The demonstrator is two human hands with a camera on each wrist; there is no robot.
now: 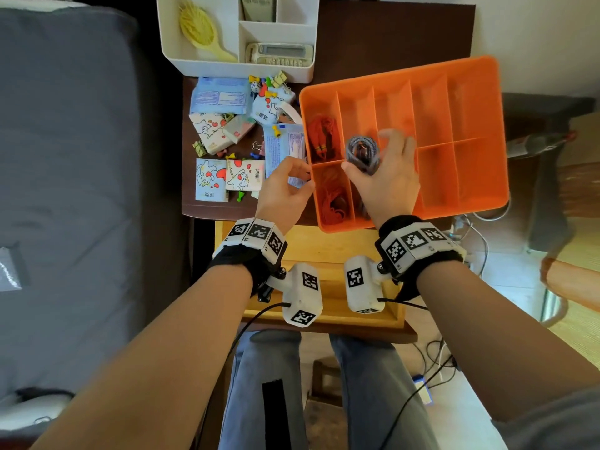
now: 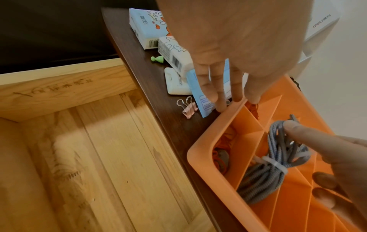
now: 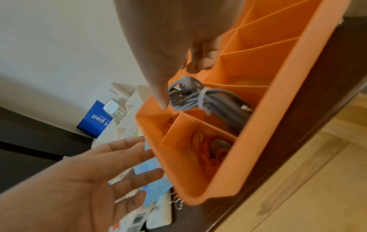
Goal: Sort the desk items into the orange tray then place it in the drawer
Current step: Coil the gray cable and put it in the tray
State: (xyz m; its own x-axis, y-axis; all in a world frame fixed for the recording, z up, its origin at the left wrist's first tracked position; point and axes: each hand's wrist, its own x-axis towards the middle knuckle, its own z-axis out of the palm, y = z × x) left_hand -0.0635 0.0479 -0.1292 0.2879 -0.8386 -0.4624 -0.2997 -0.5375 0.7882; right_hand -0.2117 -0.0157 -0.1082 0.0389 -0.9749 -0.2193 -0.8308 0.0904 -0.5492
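Note:
The orange tray (image 1: 402, 68) (image 2: 200, 150) (image 3: 258, 141) sits on the right part of the dark desk, over the open wooden drawer (image 1: 324, 248) (image 2: 79, 157). My right hand (image 1: 370, 151) (image 2: 305, 153) (image 3: 178, 86) pinches a grey coiled cable (image 1: 362, 154) (image 2: 276, 158) (image 3: 198, 95), tied with a white strap, above a near-left compartment; the cable's lower end dips into it. My left hand (image 1: 300, 177) (image 2: 232, 97) (image 3: 147, 160) is open, fingertips at the tray's left rim. Orange cords (image 1: 321, 134) (image 1: 334, 196) lie in the two leftmost compartments.
Tissue packs (image 1: 211, 178), a pink binder clip (image 2: 188, 108), a green pushpin (image 2: 157, 59) and more small clips and pins are scattered on the desk left of the tray. A white organiser (image 1: 233, 60) with a yellow hairbrush and remotes stands behind. A grey bed (image 1: 81, 157) lies left.

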